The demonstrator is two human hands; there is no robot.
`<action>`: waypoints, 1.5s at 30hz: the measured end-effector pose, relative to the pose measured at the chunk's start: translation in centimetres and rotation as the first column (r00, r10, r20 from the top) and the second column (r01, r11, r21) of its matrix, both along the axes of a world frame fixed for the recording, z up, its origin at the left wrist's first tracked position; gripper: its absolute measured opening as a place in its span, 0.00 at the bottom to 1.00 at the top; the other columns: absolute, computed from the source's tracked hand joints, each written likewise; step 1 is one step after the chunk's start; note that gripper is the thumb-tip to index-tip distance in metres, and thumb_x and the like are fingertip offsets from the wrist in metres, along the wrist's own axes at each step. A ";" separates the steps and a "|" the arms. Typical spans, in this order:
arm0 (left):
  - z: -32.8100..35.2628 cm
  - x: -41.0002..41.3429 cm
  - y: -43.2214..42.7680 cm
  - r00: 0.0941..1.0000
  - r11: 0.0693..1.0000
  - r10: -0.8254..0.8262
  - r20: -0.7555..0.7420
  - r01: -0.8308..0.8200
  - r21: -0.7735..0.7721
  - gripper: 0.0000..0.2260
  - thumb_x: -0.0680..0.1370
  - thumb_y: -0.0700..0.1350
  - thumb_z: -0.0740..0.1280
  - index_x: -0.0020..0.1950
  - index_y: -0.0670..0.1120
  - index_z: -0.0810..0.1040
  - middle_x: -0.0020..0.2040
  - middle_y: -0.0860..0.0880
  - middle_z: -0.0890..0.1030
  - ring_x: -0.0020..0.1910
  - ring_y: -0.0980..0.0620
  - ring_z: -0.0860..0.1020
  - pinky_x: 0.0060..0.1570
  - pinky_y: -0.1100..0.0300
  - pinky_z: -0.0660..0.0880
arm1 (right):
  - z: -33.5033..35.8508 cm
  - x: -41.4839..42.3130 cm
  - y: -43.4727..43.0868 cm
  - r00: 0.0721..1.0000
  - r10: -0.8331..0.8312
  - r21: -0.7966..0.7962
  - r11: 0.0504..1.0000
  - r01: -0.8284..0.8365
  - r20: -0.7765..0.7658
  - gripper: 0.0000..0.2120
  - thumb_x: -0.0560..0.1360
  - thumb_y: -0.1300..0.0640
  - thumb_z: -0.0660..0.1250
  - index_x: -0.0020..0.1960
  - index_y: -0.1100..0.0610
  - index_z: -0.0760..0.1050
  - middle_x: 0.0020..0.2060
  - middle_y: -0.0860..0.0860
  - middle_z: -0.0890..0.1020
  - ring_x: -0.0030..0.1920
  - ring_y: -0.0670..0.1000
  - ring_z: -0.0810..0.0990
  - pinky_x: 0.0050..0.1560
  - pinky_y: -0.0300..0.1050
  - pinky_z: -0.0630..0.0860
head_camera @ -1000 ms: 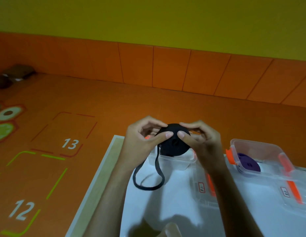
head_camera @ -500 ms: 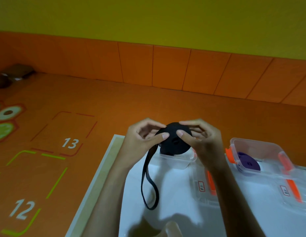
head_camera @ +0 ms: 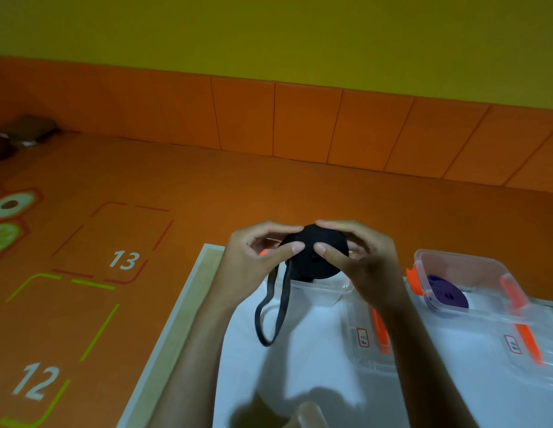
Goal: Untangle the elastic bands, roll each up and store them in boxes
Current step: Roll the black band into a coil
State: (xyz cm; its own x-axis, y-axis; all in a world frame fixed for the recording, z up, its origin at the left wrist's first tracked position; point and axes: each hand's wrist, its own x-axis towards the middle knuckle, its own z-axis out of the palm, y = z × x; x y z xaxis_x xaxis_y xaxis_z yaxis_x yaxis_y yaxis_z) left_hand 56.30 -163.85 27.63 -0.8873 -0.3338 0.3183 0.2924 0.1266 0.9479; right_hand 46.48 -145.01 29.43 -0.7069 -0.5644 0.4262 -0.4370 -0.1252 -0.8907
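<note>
Both hands meet over a white surface (head_camera: pixel 299 359), the left hand (head_camera: pixel 247 261) and right hand (head_camera: pixel 367 264) clamped on a black elastic band roll (head_camera: pixel 306 268). The fingers (head_camera: pixel 296 248) are curled over its rim and the thumbs press its near face, likely so the coil keeps its shape while more is wound on.

An unwound tail (head_camera: pixel 265 343) hangs toward seven o'clock as a loose loop, so the rolling looks unfinished. The roll is held just above an open clear box (head_camera: pixel 318 285), probably its destination.

At three o'clock of the hands, a second box (head_camera: pixel 460 270) already holds a purple roll (head_camera: pixel 448 295). Clear lids (head_camera: pixel 371 338) with orange clips lie nearer the person, left off, presumably until both boxes are filled.

The roll's far side and the first box's inside are hidden by the hands. The lid labels are too small to read. A pale shape at six o'clock is cut off by the frame (possibly part of the person).
</note>
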 end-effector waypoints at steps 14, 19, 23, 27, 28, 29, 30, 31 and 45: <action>0.1 -0.5 0.0 0.998 0.998 0.061 -0.023 -0.061 -0.012 0.10 0.72 0.46 0.82 0.51 0.56 0.89 0.51 0.51 0.89 0.53 0.48 0.87 0.54 0.56 0.83 | 0.1 -0.6 0.2 0.995 -0.018 -0.008 1.000 0.019 0.097 0.10 0.70 0.50 0.78 0.49 0.43 0.81 0.49 0.48 0.87 0.53 0.53 0.88 0.48 0.45 0.86; 0.3 -0.2 -0.7 0.998 0.998 -0.062 0.025 0.062 -0.008 0.13 0.74 0.41 0.80 0.57 0.53 0.89 0.55 0.51 0.89 0.57 0.50 0.86 0.56 0.61 0.81 | 0.4 -0.7 0.5 0.999 -0.052 -0.014 0.999 0.052 -0.017 0.10 0.72 0.53 0.78 0.49 0.39 0.86 0.47 0.42 0.88 0.48 0.47 0.88 0.45 0.39 0.83; 0.2 0.1 -0.9 0.997 0.997 -0.071 0.010 0.071 -0.020 0.13 0.76 0.39 0.78 0.59 0.51 0.88 0.55 0.48 0.88 0.57 0.46 0.85 0.58 0.57 0.81 | -0.1 -0.8 0.4 0.992 -0.006 -0.022 1.000 0.009 0.125 0.09 0.70 0.54 0.79 0.47 0.42 0.84 0.49 0.47 0.88 0.51 0.49 0.87 0.47 0.40 0.83; 0.0 -0.1 -0.2 0.999 1.000 0.018 -0.032 -0.019 -0.018 0.10 0.76 0.40 0.79 0.55 0.51 0.88 0.52 0.50 0.88 0.53 0.50 0.86 0.52 0.59 0.81 | -0.4 -0.8 -0.4 0.982 0.048 0.023 0.998 -0.053 0.180 0.16 0.69 0.53 0.80 0.49 0.48 0.76 0.47 0.53 0.87 0.47 0.58 0.89 0.38 0.54 0.87; -0.1 -0.1 0.0 0.998 0.999 0.041 -0.044 -0.041 -0.014 0.10 0.76 0.40 0.79 0.55 0.50 0.88 0.51 0.51 0.88 0.52 0.52 0.86 0.51 0.63 0.80 | -0.5 -0.7 -0.6 0.986 0.033 0.021 0.999 -0.037 0.163 0.16 0.69 0.52 0.81 0.50 0.47 0.76 0.47 0.53 0.88 0.46 0.58 0.89 0.38 0.55 0.87; -0.1 -0.1 0.1 0.998 0.999 0.052 -0.047 -0.052 -0.012 0.10 0.76 0.41 0.80 0.55 0.50 0.87 0.52 0.51 0.88 0.52 0.53 0.86 0.52 0.66 0.79 | -0.6 -0.6 -0.7 0.988 0.021 0.012 1.000 -0.023 0.150 0.16 0.69 0.52 0.81 0.52 0.45 0.77 0.47 0.53 0.88 0.46 0.57 0.89 0.39 0.54 0.87; -0.1 -0.1 0.0 0.998 0.999 0.047 -0.041 -0.047 -0.013 0.10 0.76 0.41 0.80 0.55 0.51 0.87 0.53 0.51 0.88 0.54 0.53 0.86 0.53 0.66 0.79 | -0.6 -0.6 -0.7 0.990 0.016 -0.002 1.000 -0.016 0.139 0.17 0.70 0.52 0.80 0.56 0.43 0.79 0.48 0.51 0.89 0.47 0.56 0.89 0.41 0.53 0.87; -0.1 0.0 -0.3 0.999 1.000 0.025 -0.029 -0.026 -0.016 0.11 0.76 0.42 0.80 0.57 0.52 0.87 0.54 0.51 0.88 0.56 0.52 0.86 0.54 0.65 0.79 | -0.6 -0.6 -0.7 0.993 0.012 -0.016 1.000 -0.011 0.120 0.18 0.71 0.52 0.80 0.58 0.41 0.81 0.50 0.50 0.89 0.50 0.54 0.89 0.43 0.50 0.87; -1.0 -0.1 -0.9 0.996 0.995 -0.092 0.017 0.092 0.042 0.14 0.76 0.43 0.79 0.61 0.52 0.87 0.56 0.49 0.87 0.59 0.48 0.85 0.58 0.58 0.81 | -1.4 -0.7 -0.5 0.990 -0.029 -0.052 0.998 0.036 0.136 0.11 0.71 0.52 0.79 0.53 0.42 0.86 0.49 0.48 0.89 0.51 0.51 0.88 0.48 0.44 0.85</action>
